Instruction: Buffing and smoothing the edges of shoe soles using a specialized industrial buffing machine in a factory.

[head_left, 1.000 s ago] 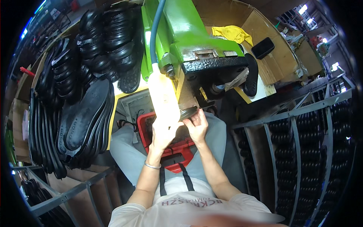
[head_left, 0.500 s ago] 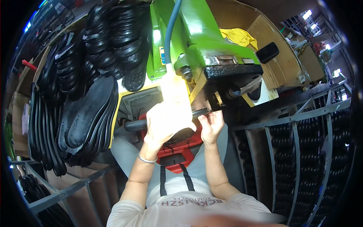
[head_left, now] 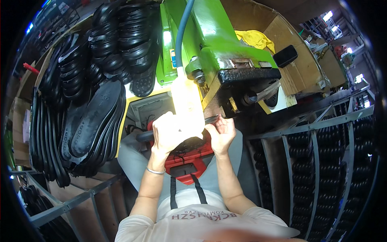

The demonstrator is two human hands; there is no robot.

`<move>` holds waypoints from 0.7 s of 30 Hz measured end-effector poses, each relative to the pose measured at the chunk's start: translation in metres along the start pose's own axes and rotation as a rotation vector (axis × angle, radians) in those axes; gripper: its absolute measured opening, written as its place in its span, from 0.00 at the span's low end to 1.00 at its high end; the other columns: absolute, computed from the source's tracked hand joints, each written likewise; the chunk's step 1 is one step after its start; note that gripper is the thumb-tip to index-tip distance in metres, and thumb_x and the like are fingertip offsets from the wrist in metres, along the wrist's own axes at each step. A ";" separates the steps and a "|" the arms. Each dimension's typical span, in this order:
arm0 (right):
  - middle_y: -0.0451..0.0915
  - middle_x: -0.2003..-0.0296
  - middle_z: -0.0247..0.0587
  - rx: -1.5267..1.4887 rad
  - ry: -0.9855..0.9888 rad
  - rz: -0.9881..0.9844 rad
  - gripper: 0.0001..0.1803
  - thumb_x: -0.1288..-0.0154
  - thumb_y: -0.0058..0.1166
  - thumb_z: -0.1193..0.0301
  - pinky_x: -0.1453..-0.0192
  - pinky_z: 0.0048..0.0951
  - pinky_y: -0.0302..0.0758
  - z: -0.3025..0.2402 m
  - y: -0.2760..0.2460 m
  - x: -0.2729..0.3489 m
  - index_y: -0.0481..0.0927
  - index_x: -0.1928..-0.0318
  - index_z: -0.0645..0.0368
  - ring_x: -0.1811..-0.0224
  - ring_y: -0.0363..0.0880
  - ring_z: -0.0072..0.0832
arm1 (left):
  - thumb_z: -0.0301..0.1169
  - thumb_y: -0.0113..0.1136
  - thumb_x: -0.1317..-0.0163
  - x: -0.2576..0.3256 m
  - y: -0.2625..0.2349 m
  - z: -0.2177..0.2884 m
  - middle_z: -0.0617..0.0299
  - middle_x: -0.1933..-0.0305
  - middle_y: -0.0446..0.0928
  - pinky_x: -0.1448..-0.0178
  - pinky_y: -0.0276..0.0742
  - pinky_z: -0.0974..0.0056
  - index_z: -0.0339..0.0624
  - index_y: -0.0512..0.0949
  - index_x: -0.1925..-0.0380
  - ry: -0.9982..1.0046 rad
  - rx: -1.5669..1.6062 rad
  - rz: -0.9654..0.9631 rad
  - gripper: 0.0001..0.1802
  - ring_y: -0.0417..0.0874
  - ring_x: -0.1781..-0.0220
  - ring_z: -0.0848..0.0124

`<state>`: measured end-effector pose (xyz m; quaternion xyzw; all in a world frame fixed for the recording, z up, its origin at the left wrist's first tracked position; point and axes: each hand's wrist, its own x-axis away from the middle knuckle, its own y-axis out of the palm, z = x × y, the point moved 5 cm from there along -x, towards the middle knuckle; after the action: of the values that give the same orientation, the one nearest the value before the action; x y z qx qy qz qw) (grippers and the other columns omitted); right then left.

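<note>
Just in front of the green machine [head_left: 219, 28], on the person's side, the left hand [head_left: 164, 131] is closed around a long black sole [head_left: 146, 136], its fingers curled over the piece. Glare washes out part of that grip. The sole lies crosswise below the front of the green machine, one end sticking out past the left hand, the other reaching the right hand [head_left: 221, 132]. This right hand is about half open, fingers bent and thumb apart from them, the tips touching the sole's end; whether they pinch it I cannot tell. A bright lamp [head_left: 187, 103] stands at the green machine's left front corner, above the sole and close to the left hand. Left of the green machine are heaped black soles [head_left: 98, 117]; to its right lie a yellow cloth [head_left: 259, 39] and a black rectangular object [head_left: 285, 55].
</note>
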<state>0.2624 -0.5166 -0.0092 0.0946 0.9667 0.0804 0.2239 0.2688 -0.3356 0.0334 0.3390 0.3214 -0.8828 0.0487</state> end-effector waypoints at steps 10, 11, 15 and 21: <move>0.77 0.54 0.44 0.244 -0.067 -0.043 0.30 0.58 0.70 0.87 0.38 0.31 0.71 -0.009 0.007 0.005 0.73 0.52 0.71 0.49 0.76 0.28 | 0.36 0.78 0.58 0.033 0.018 -0.013 0.62 0.75 0.76 0.69 0.72 0.68 0.40 0.79 0.76 -0.207 0.326 0.303 0.16 0.76 0.75 0.71; 0.77 0.54 0.44 0.244 -0.066 -0.043 0.30 0.58 0.70 0.87 0.38 0.31 0.71 -0.010 0.007 0.004 0.73 0.52 0.71 0.49 0.76 0.28 | 0.36 0.78 0.58 0.037 0.020 -0.014 0.62 0.75 0.76 0.69 0.72 0.68 0.40 0.79 0.76 -0.207 0.326 0.303 0.16 0.76 0.75 0.71; 0.81 0.58 0.44 0.267 -0.119 0.005 0.30 0.57 0.70 0.86 0.50 0.28 0.77 -0.005 0.004 0.001 0.74 0.50 0.68 0.56 0.80 0.28 | 0.26 0.71 0.51 0.043 0.036 -0.013 0.57 0.66 0.80 0.59 0.76 0.66 0.35 0.80 0.63 -0.288 0.340 0.194 0.15 0.81 0.66 0.66; 0.70 0.43 0.40 -0.366 0.428 0.044 0.33 0.45 0.67 0.72 0.33 0.30 0.61 0.113 -0.029 0.034 0.67 0.41 0.62 0.38 0.66 0.31 | 0.25 0.73 0.52 0.059 0.060 -0.013 0.60 0.62 0.75 0.54 0.74 0.64 0.34 0.75 0.57 -0.256 0.441 0.279 0.22 0.76 0.62 0.70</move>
<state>0.2790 -0.5243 -0.1291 0.0543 0.9591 0.2764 0.0262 0.2495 -0.3670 -0.0433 0.2682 0.0630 -0.9518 0.1350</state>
